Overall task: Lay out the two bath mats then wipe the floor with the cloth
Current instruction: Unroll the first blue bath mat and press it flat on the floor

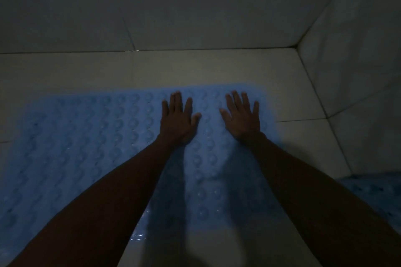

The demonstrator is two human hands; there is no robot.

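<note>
A light blue bath mat (86,147) with rows of round bumps lies flat on the pale tiled floor (152,67). My left hand (178,119) lies palm down on it near its far edge, fingers straight and spread. My right hand (242,115) lies flat on the same mat a little to the right, close to the mat's far right corner. Part of a second blue mat (373,193) shows at the lower right edge, beyond my right forearm. No cloth is in view.
The room is dim. A tiled wall (173,6) rises behind the mat and another wall (358,60) closes the right side, meeting in a corner at the upper right. Bare floor tiles run between the mat and both walls.
</note>
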